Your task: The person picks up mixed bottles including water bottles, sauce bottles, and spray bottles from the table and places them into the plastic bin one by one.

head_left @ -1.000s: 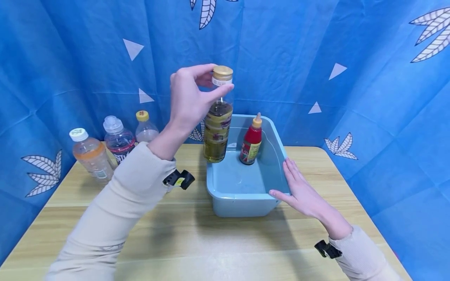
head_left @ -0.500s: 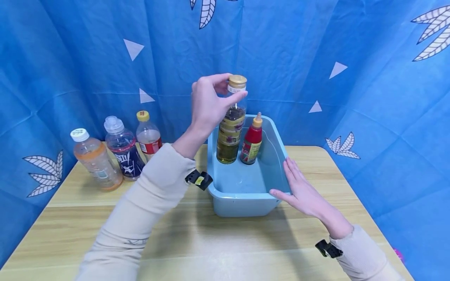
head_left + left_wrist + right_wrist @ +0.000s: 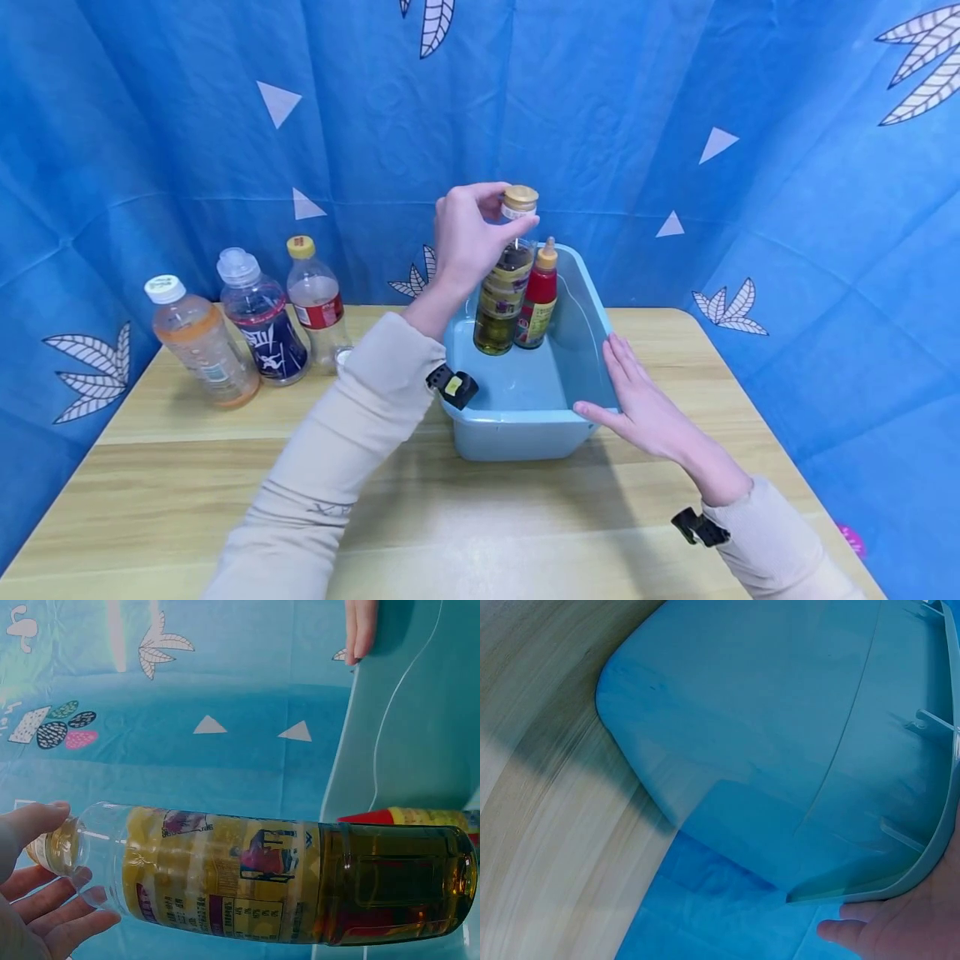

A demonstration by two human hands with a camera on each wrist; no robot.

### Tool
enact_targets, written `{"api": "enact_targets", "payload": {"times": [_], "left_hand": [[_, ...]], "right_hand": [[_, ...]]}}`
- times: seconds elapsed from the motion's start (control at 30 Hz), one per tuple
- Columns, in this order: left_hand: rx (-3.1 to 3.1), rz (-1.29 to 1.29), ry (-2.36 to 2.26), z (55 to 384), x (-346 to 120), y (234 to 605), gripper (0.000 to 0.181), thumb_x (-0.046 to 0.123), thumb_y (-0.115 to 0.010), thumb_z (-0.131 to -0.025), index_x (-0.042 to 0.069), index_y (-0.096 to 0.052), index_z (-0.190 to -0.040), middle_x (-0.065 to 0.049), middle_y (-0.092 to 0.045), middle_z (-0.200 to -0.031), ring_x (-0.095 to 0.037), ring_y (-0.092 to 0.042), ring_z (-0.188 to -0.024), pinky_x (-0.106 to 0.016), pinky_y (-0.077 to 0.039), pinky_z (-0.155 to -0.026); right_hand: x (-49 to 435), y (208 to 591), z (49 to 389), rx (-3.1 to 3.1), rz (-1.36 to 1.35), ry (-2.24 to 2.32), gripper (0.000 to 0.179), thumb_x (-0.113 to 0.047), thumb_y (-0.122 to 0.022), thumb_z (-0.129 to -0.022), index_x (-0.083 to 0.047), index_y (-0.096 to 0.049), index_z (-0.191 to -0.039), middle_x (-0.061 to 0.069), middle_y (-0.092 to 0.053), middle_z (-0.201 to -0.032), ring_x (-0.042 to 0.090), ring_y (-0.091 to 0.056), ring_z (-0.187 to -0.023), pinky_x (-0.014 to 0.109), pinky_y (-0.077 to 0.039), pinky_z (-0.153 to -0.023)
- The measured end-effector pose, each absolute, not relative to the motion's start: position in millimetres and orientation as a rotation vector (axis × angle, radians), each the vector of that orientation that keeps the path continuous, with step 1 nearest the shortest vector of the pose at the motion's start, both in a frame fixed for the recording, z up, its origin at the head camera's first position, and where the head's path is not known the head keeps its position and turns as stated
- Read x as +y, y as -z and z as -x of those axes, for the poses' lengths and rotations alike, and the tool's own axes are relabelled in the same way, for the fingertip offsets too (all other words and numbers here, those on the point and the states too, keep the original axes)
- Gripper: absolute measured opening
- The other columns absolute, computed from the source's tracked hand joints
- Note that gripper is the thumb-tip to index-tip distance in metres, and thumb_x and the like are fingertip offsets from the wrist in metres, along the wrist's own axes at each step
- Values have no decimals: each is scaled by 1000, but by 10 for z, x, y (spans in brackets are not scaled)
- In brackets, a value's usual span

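Note:
My left hand (image 3: pixel 468 233) pinches the gold-capped neck of a clear bottle of golden liquid (image 3: pixel 501 304), thumb on one side and fingers on the other. The bottle hangs nearly upright inside the light blue plastic bin (image 3: pixel 517 437), low over its floor. A yellow label (image 3: pixel 225 874) with printed writing wraps its middle in the left wrist view. Close to its right stands a red sauce bottle (image 3: pixel 540 287) with a yellow nozzle cap. On the bin's right rim, at the near corner, rests my right hand (image 3: pixel 648 408), fingers straight and thumb spread along the front edge.
Three bottles stand on the wooden table (image 3: pixel 225 492) at the left: an orange-banded one (image 3: pixel 206 354), a dark-labelled one (image 3: pixel 266 325) and a yellow-capped one with a red label (image 3: pixel 317 308). A blue patterned curtain (image 3: pixel 600 125) rises behind and beside the table.
My left hand has carried the bottle of golden liquid rightward and down, from above the bin's left rim to inside it beside the sauce bottle. My right hand has stayed on the rim.

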State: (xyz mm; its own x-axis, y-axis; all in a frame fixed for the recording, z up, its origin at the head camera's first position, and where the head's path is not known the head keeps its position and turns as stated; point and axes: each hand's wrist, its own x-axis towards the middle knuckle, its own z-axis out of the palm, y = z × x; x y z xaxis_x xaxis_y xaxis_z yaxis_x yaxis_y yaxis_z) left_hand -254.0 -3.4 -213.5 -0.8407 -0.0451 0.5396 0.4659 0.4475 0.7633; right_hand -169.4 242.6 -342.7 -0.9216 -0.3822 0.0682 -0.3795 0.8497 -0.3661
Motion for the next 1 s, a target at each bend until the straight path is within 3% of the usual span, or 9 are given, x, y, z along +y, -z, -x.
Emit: {"api": "enact_targets", "payload": {"times": [0.43, 1.0], "left_hand": [[-2293, 271, 1443, 2668, 141, 2287, 36, 28, -77, -68, 10, -68, -97, 0, -66, -80, -7, -55, -67, -20, -45, -59], [-2423, 165, 1457, 2807, 299, 2499, 35, 29, -78, -67, 9, -68, -93, -2, -66, -87, -12, -59, -76, -26, -48, -66]], "right_hand": [[2417, 3427, 1697, 3011, 603, 587, 92, -54, -51, -82, 0, -5, -141, 13, 3, -147, 28, 3, -133, 53, -15, -101], [2405, 3425, 1675, 3017, 592, 574, 92, -54, -51, -82, 0, -6, -141, 13, 3, -147, 30, 2, -133, 53, -15, -101]]}}
